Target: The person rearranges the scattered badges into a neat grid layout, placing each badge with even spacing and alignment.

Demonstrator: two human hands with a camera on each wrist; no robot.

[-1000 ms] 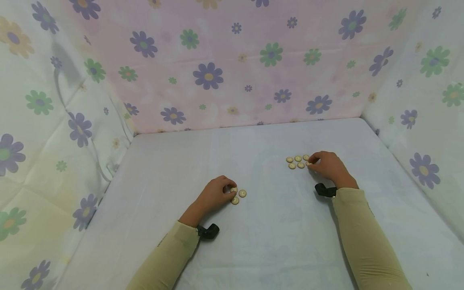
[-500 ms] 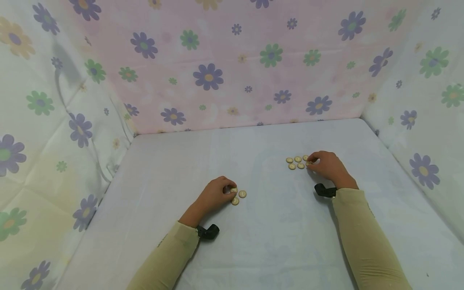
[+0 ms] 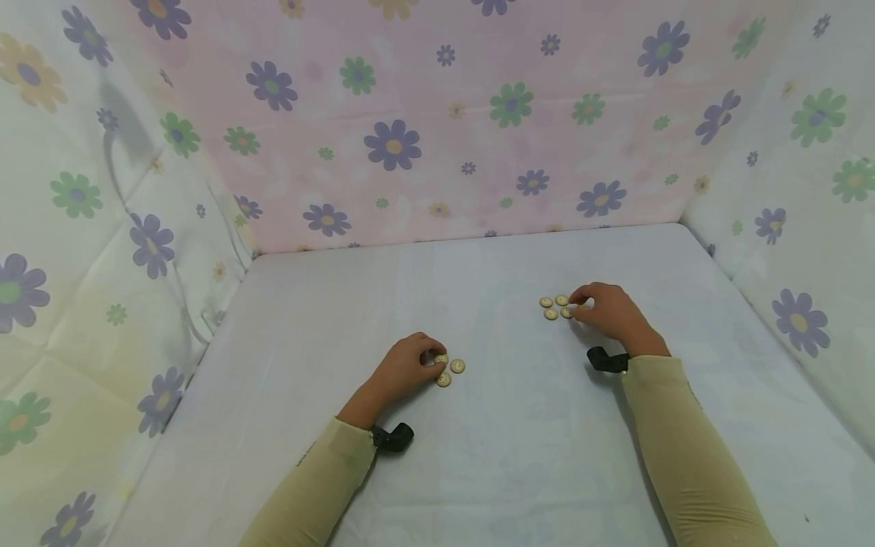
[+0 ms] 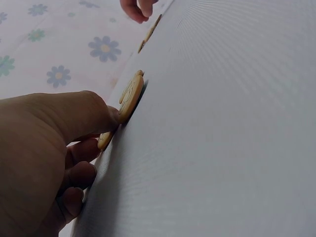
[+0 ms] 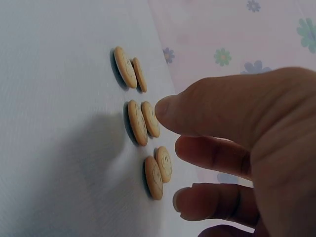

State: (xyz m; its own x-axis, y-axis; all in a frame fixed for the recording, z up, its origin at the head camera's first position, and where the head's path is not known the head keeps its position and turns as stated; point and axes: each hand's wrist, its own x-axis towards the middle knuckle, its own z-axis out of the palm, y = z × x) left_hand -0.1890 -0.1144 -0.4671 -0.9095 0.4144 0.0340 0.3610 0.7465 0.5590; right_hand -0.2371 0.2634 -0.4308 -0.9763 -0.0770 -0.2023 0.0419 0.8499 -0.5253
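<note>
Small round wooden discs with faces drawn on them lie on the white table in two groups. My left hand (image 3: pixel 409 363) pinches a wooden disc (image 3: pixel 441 358) between thumb and forefinger at the table. Two more discs lie beside it, one to the right (image 3: pixel 457 366) and one just below (image 3: pixel 443 379). My right hand (image 3: pixel 618 314) is over the right-hand group, thumb and forefinger apart and curved, near a disc (image 3: pixel 567 312). In the right wrist view, its thumb overlaps the middle pair, nearest an upright-looking disc (image 5: pixel 150 119); no disc shows in its fingers.
The right-hand group stands in two rows, with discs at its left end (image 3: pixel 546 301). A white cloth covers the table (image 3: pixel 492 456). Flowered fabric (image 3: pixel 437 114) hangs at the back and both sides. Each wrist wears a black camera mount (image 3: pixel 393 437).
My right hand has shifted left along the rows, from the right-end discs to the middle ones, now hiding the right-end discs in the head view. My left hand stays in place.
</note>
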